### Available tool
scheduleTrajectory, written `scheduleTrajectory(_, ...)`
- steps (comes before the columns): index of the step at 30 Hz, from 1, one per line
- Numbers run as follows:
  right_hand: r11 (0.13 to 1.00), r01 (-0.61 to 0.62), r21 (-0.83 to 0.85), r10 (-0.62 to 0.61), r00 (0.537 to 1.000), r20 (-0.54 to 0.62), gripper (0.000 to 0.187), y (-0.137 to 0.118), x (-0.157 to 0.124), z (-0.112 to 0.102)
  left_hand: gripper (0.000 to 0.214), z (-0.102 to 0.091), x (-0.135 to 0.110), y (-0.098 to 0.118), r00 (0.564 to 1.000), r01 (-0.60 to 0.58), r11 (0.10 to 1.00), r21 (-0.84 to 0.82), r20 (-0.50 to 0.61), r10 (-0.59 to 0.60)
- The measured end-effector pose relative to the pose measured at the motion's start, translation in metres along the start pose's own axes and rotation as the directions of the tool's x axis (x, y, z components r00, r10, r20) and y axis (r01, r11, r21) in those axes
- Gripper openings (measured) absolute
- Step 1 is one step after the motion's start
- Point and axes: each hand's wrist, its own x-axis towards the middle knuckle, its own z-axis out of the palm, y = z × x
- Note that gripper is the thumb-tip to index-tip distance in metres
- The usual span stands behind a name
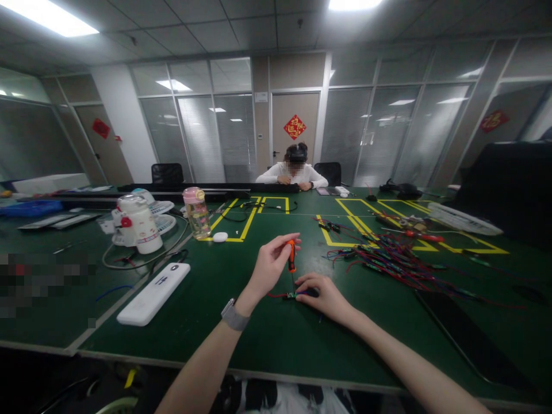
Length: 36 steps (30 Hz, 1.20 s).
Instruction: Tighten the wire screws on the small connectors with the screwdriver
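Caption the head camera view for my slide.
Left hand holds an orange-handled screwdriver over a small green circuit board touched by the right hand.

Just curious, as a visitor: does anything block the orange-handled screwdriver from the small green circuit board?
Nothing visible does: the left hand holds the screwdriver pointing down at the circuit board in the right hand.

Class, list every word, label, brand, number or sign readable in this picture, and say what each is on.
"福" (blurred, likely): red sign at far right.
Red diamond sign on the middle door: gold characters, too blurred to quote.
Left door's red sign: unreadable.
White wall plate: too small.
White power bank-like device: dark marks, unreadable.
Green circuit board: any print too small.
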Motion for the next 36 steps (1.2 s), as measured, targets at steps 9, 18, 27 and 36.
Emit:
scheduleTrajectory(9, 1.0, -0.004, 0.005, 0.004, 1.0, 0.005, 0.006, -0.0001, -0.0001, -0.0013, 0.029, 0.0046, -0.003, -0.0056, 0.986, -0.131, 0.968, 0.215, -0.075, 0.15)
scheduleTrajectory(18, 1.0, -0.015, 0.001, 0.015, 1.0, 0.001, 0.006, 0.0007, -0.0002, 0.0005, 0.021, 0.0069, -0.0033, -0.0049, 0.99, -0.11, 0.982, 0.153, -0.068, 0.122)
scheduleTrajectory(27, 1.0, -0.009, -0.002, 0.009, 1.0, -0.002, 0.005, -0.0001, 0.0009, 0.0001, 0.03, 0.0054, -0.0033, -0.0013, 0.981, -0.167, 0.965, 0.201, -0.064, 0.183)
scheduleTrajectory(36, 1.0, -0.012, -0.006, 0.012, 1.0, -0.001, 0.003, 0.0012, 0.0, 0.0009, 0.016, 0.0092, -0.0066, -0.0052, 0.961, -0.176, 0.932, 0.317, -0.148, 0.232)
